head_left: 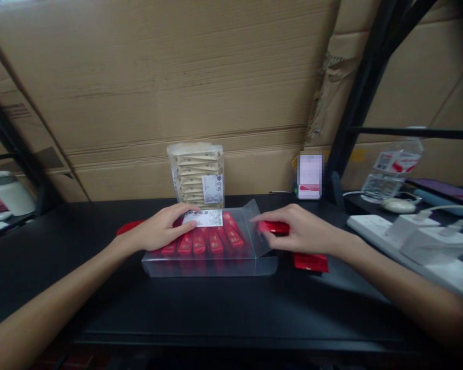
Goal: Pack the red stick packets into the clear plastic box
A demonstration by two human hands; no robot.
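Observation:
A clear plastic box (210,266) lies on the black table, packed with red stick packets (200,242) in a row. Its clear lid flap (256,228) stands raised at the right end. My left hand (158,228) rests on top of the box, fingertips by a white printed label (202,218). My right hand (299,231) is beside the flap, its fingers closed over a red packet (273,226). Another red packet (310,262) lies on the table just below that hand. A red piece (129,226) pokes out from under my left wrist, partly hidden.
A bag of cream sachets (196,174) stands behind the box, next to a small pixelated box (309,176). On the right are a white power strip (405,241), a computer mouse (399,205) and a plastic bottle (391,172). Cardboard sheets and a black metal frame stand behind.

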